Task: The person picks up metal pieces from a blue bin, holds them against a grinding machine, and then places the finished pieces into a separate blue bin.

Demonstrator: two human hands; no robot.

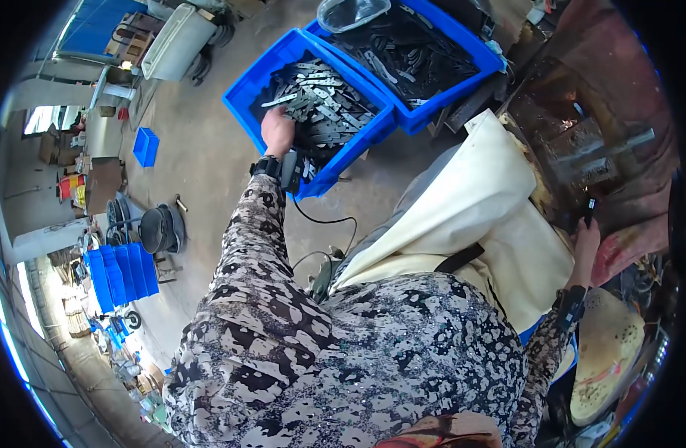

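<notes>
My left hand [277,133] reaches over a blue plastic bin [240,104] heaped with flat grey metal strips [328,101]. Its fingers are curled down at the left side of the heap. One lighter strip [280,99] lies just beyond the fingertips; whether the hand grips it cannot be made out. Off to the right, my right hand [586,237] is closed on a narrow dark piece [591,209] with a bright spot on it. That piece points away from me, over a wet brown work surface [563,160].
A second blue bin [451,93] with dark strips and a clear plastic tub [350,11] adjoins the first. Cream cloth [470,201] covers my lap. A cable [324,221] runs from my left wrist. Blue stacked bins [122,272] stand left; a perforated pale seat [608,351] is at right.
</notes>
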